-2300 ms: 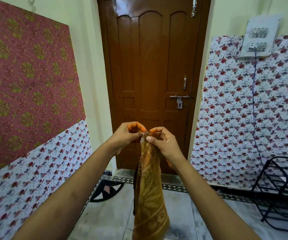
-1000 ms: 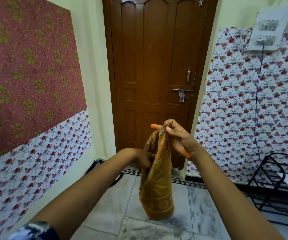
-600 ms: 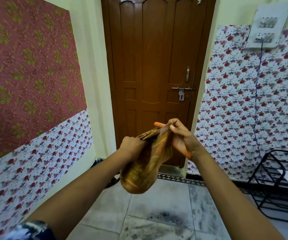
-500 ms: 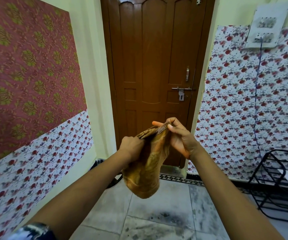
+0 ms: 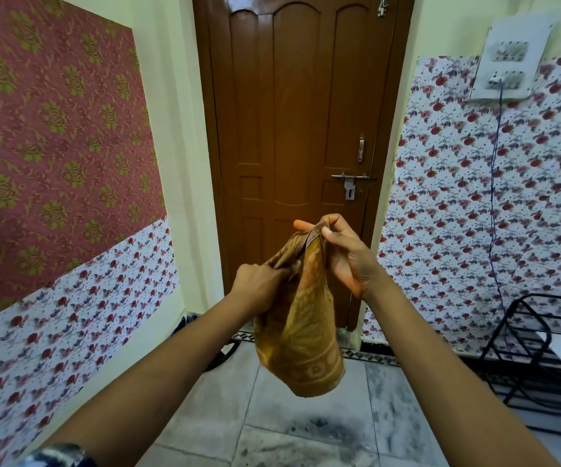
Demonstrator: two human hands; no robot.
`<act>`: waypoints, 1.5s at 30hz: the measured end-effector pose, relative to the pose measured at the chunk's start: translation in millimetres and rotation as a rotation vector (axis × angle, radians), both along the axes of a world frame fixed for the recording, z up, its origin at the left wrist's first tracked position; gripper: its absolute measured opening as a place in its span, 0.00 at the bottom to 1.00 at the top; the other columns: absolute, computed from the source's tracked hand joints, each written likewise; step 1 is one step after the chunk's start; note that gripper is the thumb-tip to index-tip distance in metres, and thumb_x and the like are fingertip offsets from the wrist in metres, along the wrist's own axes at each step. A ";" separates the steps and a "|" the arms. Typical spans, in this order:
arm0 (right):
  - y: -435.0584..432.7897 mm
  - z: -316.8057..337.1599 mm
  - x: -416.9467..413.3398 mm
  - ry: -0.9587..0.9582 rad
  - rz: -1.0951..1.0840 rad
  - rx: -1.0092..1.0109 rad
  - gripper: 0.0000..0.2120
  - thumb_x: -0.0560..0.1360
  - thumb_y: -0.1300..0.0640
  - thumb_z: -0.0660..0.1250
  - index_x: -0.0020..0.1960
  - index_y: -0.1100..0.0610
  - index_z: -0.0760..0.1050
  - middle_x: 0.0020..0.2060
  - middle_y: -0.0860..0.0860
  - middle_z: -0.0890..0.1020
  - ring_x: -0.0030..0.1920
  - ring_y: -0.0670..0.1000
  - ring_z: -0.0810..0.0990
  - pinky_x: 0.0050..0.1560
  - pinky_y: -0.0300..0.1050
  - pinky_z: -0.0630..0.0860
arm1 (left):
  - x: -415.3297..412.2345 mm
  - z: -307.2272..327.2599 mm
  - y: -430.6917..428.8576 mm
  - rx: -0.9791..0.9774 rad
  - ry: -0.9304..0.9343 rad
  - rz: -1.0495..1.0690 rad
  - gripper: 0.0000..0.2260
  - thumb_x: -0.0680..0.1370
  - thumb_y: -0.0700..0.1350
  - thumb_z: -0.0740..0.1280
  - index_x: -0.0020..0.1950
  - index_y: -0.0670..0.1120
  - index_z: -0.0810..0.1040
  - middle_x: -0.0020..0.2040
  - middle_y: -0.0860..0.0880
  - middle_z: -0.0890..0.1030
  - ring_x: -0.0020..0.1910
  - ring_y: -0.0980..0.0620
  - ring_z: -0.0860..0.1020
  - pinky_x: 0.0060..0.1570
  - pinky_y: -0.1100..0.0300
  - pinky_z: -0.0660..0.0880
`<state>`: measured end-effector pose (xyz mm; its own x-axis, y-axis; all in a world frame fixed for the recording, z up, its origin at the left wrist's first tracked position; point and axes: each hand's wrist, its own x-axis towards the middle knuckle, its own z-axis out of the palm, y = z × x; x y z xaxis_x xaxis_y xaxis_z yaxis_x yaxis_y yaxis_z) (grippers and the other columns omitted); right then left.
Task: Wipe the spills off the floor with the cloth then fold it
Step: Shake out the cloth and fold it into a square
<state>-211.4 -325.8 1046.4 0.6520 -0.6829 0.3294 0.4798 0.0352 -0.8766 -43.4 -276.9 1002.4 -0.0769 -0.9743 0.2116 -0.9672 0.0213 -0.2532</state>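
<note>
Since two seconds back the left hand [image 5: 258, 281] has left the top of the cloth [image 5: 302, 335], dropped to its lower end and carried that end up, so the long hanging strip is now a short doubled loop. Over the last half second the loop has swung back under the right hand [image 5: 346, 254] and hangs straighter, while both hands have barely shifted.

The right hand pinches the gathered top edges between thumb and curled fingers, its forefinger sticking out straight to the left past the cloth. The left hand, lower and just beside it, has its fingers closed round a bunched fold on the cloth's left side; how deep they reach into the fold is hidden. The cloth is in the air in front of the door [image 5: 299, 129], touching nothing but the two hands, its rounded bottom well above the floor [image 5: 380, 392].

My reading is that the wiping is over and the folding is under way: the cloth is doubled once, but the raised end is not yet matched to the top edges. The next move would seem to be lifting the left hand's fold to the right hand's pinch and squaring the edges. A dark smudge [image 5: 322, 429] shows on the tiles below the cloth; whether it is leftover spill or marbling I cannot tell. A black rack [image 5: 521, 332] stands at the floor's right edge.
</note>
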 end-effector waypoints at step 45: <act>-32.5 -34.4 -24.6 0.122 -0.572 0.128 0.06 0.81 0.59 0.55 0.47 0.50 0.66 0.54 0.55 0.80 0.55 0.53 0.78 0.60 0.57 0.72 | 29.6 33.2 11.0 0.108 -0.310 -0.119 0.10 0.80 0.43 0.61 0.60 0.43 0.74 0.56 0.45 0.70 0.40 0.51 0.77 0.37 0.59 0.75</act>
